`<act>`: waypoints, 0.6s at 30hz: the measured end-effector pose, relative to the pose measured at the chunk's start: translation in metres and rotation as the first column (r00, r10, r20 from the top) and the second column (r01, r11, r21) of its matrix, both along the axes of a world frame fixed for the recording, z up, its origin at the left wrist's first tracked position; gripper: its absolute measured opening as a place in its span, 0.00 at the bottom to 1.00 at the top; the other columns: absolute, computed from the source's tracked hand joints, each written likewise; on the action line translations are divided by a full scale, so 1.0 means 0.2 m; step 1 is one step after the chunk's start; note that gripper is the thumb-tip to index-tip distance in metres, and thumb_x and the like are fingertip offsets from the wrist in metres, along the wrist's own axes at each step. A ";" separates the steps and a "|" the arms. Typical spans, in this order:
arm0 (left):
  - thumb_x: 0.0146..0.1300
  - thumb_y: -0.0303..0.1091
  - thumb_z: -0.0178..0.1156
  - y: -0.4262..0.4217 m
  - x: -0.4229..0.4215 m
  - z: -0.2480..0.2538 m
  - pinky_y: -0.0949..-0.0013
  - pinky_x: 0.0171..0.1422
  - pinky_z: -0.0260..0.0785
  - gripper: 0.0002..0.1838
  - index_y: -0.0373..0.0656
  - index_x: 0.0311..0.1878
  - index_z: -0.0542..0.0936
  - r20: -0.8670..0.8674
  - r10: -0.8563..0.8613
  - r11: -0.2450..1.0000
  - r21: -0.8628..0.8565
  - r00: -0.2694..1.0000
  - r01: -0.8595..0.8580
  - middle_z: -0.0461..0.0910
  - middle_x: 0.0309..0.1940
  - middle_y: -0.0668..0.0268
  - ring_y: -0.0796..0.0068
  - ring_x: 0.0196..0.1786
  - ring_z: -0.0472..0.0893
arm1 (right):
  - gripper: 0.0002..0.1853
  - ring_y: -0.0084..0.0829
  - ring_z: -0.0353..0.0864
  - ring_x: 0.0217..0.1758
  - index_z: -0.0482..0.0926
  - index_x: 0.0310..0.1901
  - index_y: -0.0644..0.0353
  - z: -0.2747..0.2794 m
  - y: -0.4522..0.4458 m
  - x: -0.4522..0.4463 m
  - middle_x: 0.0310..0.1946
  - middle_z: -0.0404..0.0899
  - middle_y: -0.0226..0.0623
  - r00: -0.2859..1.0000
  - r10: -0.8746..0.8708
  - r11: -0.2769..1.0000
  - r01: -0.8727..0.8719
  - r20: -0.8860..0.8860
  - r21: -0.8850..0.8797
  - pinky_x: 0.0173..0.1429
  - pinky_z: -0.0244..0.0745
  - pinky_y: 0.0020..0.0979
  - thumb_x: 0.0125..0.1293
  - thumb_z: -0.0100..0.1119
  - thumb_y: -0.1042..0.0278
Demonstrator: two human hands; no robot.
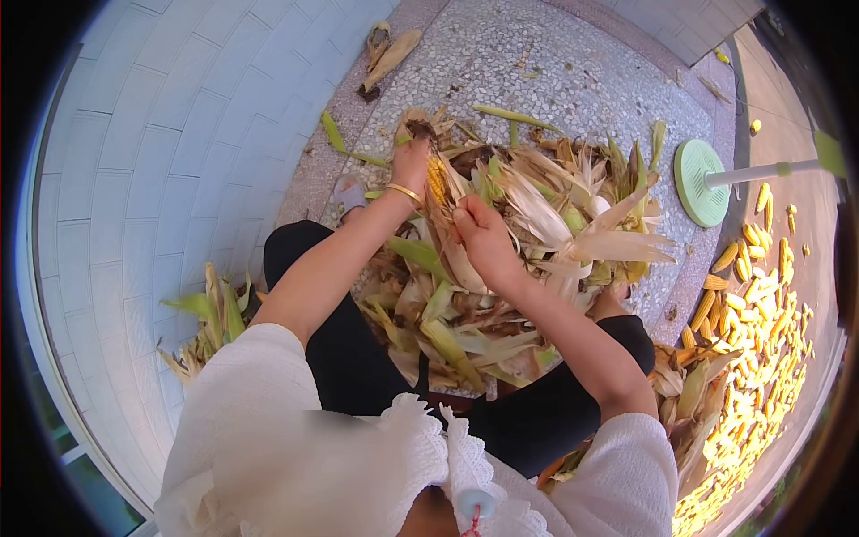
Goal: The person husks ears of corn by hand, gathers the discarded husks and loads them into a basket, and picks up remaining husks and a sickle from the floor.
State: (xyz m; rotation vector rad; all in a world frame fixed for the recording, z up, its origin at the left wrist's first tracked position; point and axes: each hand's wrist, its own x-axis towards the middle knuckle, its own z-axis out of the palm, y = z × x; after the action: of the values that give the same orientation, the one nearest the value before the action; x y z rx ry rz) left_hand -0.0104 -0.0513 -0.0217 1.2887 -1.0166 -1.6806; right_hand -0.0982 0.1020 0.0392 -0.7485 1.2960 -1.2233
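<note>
An ear of corn (437, 179) with yellow kernels partly bared is held up over a heap of husks (447, 331). My left hand (411, 166), with a gold bangle at the wrist, is wrapped round the ear near its dark silk end. Dry husk hangs down from the ear (455, 246). The fingers of my right hand (481, 234) are closed on this husk, just right of the kernels. More pale and green husks (573, 210) lie right beside my right hand.
A tiled wall (170, 116) runs along the left. At the right, a green round base with a pole (700, 183) stands on the speckled floor (573, 72). Many bared yellow ears (761, 322) lie beyond it. Loose husks (215, 313) are by the wall.
</note>
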 end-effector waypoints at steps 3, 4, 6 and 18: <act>0.67 0.42 0.51 -0.15 0.05 -0.02 0.63 0.38 0.69 0.19 0.30 0.39 0.74 -0.009 0.121 0.990 0.076 0.993 -0.120 0.76 0.30 0.60 0.67 0.30 0.75 | 0.06 0.28 0.68 0.22 0.70 0.36 0.63 0.24 0.12 -0.03 0.20 0.70 0.37 0.983 0.023 0.995 -0.041 -0.184 -0.092 0.30 0.65 0.30 0.68 0.49 0.70; 0.66 0.44 0.52 -0.20 0.08 -0.04 0.61 0.38 0.70 0.20 0.30 0.38 0.74 0.030 0.187 0.977 0.097 0.982 -0.189 0.76 0.30 0.59 0.65 0.31 0.76 | 0.05 0.30 0.68 0.22 0.71 0.37 0.63 0.30 0.18 -0.04 0.20 0.69 0.38 0.973 0.031 0.992 -0.058 -0.231 -0.113 0.30 0.66 0.30 0.67 0.50 0.71; 0.64 0.47 0.55 -0.27 0.14 0.03 0.57 0.40 0.72 0.23 0.30 0.40 0.74 0.063 0.302 0.940 0.149 0.951 -0.308 0.76 0.33 0.55 0.62 0.34 0.78 | 0.04 0.32 0.69 0.22 0.72 0.38 0.63 0.42 0.33 -0.08 0.20 0.70 0.40 0.943 0.069 0.980 -0.125 -0.326 -0.154 0.30 0.66 0.30 0.66 0.51 0.73; 0.68 0.41 0.52 -0.43 0.56 0.03 0.61 0.47 0.74 0.16 0.34 0.45 0.73 0.043 0.514 0.850 0.111 0.857 -0.515 0.78 0.42 0.55 0.62 0.39 0.80 | 0.08 0.22 0.75 0.26 0.74 0.43 0.65 0.41 0.70 -0.53 0.22 0.76 0.33 0.930 0.227 0.971 -0.192 -0.287 0.145 0.32 0.68 0.23 0.63 0.56 0.73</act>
State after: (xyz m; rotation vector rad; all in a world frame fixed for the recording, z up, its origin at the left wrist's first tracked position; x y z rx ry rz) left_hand 0.1017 -0.1374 -0.0147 1.4895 -0.5085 -1.3268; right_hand -0.2041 0.2416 0.1214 -0.9923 1.4781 -0.8764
